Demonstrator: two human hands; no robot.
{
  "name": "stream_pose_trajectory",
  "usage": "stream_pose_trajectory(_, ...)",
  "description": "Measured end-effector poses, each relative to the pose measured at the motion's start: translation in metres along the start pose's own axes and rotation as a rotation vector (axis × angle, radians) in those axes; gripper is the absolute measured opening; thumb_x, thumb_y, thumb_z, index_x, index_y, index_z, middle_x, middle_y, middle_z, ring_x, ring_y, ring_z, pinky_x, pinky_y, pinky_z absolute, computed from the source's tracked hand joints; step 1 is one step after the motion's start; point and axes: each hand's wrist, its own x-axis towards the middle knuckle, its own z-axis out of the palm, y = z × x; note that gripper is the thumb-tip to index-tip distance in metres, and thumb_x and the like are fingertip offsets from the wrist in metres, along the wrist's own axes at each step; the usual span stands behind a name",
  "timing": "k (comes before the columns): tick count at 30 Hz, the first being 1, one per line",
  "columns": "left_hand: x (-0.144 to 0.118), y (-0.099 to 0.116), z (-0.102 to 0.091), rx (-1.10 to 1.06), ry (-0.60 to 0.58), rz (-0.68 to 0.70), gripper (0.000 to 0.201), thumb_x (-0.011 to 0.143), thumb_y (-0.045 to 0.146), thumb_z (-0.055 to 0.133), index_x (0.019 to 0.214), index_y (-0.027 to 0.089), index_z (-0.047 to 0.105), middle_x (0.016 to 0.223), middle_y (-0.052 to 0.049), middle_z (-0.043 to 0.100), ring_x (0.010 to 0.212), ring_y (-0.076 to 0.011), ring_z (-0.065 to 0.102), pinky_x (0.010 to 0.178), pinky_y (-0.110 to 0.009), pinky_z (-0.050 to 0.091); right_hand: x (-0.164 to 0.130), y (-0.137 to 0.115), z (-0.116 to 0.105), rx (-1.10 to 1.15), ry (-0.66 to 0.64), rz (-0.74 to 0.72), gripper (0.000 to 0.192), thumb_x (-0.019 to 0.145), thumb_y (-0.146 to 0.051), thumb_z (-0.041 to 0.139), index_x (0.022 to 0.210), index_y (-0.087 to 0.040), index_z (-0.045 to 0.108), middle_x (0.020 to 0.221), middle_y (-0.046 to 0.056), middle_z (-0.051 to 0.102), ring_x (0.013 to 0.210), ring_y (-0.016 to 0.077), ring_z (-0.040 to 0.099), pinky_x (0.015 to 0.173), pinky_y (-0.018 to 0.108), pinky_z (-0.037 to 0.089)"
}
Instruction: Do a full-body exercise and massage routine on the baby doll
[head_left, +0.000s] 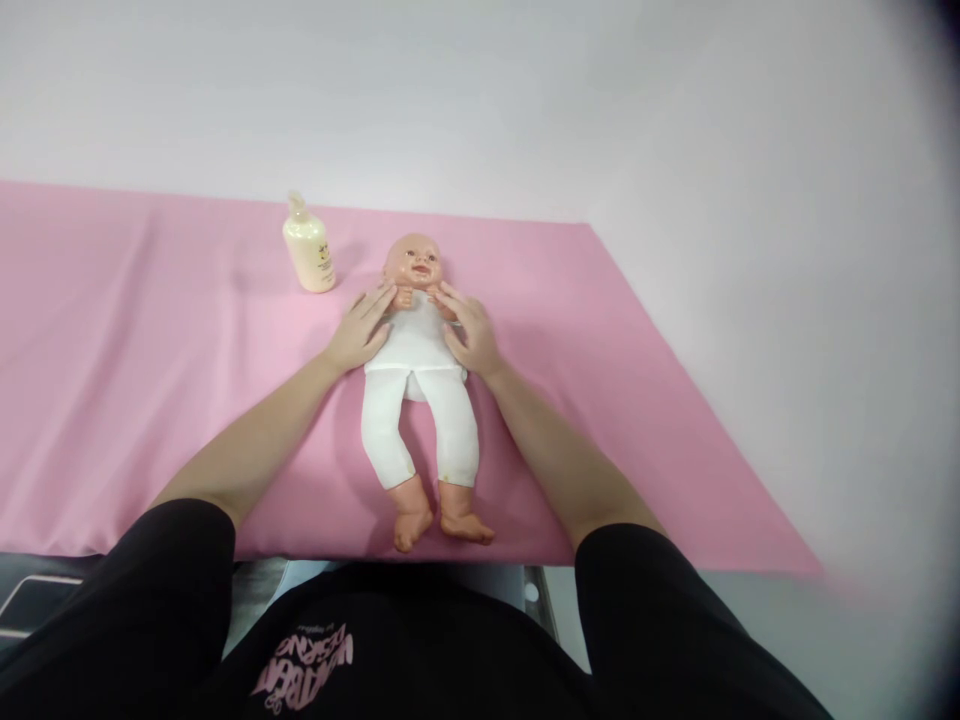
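Observation:
A baby doll (416, 335) in a white top and white leggings lies on its back, head away from me and bare feet toward me. My left hand (363, 328) rests along the doll's side at the left, fingers stretched out by its arm and shoulder. On the other side, my right hand (472, 333) lies against the doll's arm and chest with fingers extended. Both thumbs point in toward the white top. The doll's arms are bent up, its small fists near its chin, and they are partly covered by my fingers.
A pale yellow pump bottle (309, 250) stands to the left of the doll's head. Pink cloth (187, 380) covers the table, with creases at the left. A white wall (450, 100) rises behind the table and at the right. The table's front edge is close to my body.

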Motion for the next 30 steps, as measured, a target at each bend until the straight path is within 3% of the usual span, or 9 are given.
stream_pose_trajectory(5, -0.002, -0.014, 0.004, -0.113, 0.172, -0.079, 0.08, 0.104, 0.063, 0.039, 0.168, 0.017, 0.02, 0.173, -0.019, 0.027, 0.162, -0.0333, 0.024, 0.133, -0.054, 0.019, -0.004, 0.014, 0.003, 0.021, 0.177, 0.066, 0.054, 0.107, -0.044, 0.039, 0.158, -0.029, 0.042, 0.159, 0.01, 0.052, 0.151, 0.0295, 0.046, 0.128, 0.058, 0.036)
stream_pose_trajectory(10, -0.002, -0.025, 0.007, -0.314, 0.398, -0.211, 0.089, 0.1, 0.071, 0.045, 0.169, 0.025, 0.012, 0.178, -0.01, 0.009, 0.166, -0.0293, 0.006, 0.136, -0.049, 0.005, -0.004, 0.036, 0.009, 0.077, 0.352, 0.145, 0.068, 0.106, -0.056, 0.037, 0.166, -0.028, 0.02, 0.164, 0.013, 0.041, 0.155, 0.0288, 0.041, 0.128, 0.061, 0.035)
stream_pose_trajectory(14, 0.0, -0.029, 0.005, -0.476, 0.561, -0.41, 0.084, 0.1, 0.066, 0.049, 0.168, 0.035, 0.011, 0.179, 0.001, 0.003, 0.166, -0.0235, -0.003, 0.137, -0.047, -0.001, -0.007, 0.061, 0.016, 0.156, 0.478, 0.205, 0.074, 0.105, -0.057, 0.034, 0.168, -0.032, 0.003, 0.17, 0.013, 0.027, 0.157, 0.0297, 0.038, 0.126, 0.063, 0.035)
stream_pose_trajectory(18, 0.003, -0.03, 0.0, -0.581, 0.673, -0.575, 0.074, 0.105, 0.055, 0.047, 0.167, 0.035, 0.012, 0.179, 0.003, 0.001, 0.166, -0.0198, -0.006, 0.137, -0.046, -0.001, -0.013, 0.081, 0.017, 0.287, 0.586, 0.3, 0.077, 0.103, -0.051, 0.04, 0.166, -0.034, 0.0, 0.171, 0.014, 0.022, 0.158, 0.0322, 0.036, 0.126, 0.07, 0.03)
stream_pose_trajectory(23, 0.002, -0.027, -0.003, -0.587, 0.705, -0.617, 0.07, 0.107, 0.05, 0.045, 0.167, 0.033, 0.015, 0.179, 0.001, 0.002, 0.166, -0.0203, 0.002, 0.137, -0.043, 0.007, -0.012, 0.082, 0.015, 0.319, 0.606, 0.324, 0.076, 0.103, -0.05, 0.04, 0.166, -0.034, 0.001, 0.17, 0.014, 0.022, 0.158, 0.032, 0.036, 0.126, 0.071, 0.028)
stream_pose_trajectory(27, 0.001, -0.022, -0.004, -0.508, 0.602, -0.468, 0.071, 0.104, 0.062, 0.047, 0.165, 0.032, 0.027, 0.178, -0.002, 0.014, 0.166, -0.0234, 0.008, 0.137, -0.043, 0.009, -0.006, 0.06, 0.015, 0.277, 0.5, 0.215, 0.077, 0.102, -0.061, 0.041, 0.166, -0.032, 0.009, 0.17, 0.013, 0.027, 0.158, 0.0302, 0.036, 0.128, 0.063, 0.031)
stream_pose_trajectory(30, -0.001, -0.016, -0.005, -0.396, 0.492, -0.316, 0.076, 0.099, 0.073, 0.045, 0.161, 0.029, 0.037, 0.175, -0.007, 0.027, 0.164, -0.0276, 0.018, 0.136, -0.045, 0.011, -0.005, 0.038, 0.012, 0.207, 0.35, 0.148, 0.076, 0.101, -0.061, 0.044, 0.165, -0.03, 0.018, 0.168, 0.012, 0.036, 0.157, 0.0298, 0.037, 0.131, 0.059, 0.029)
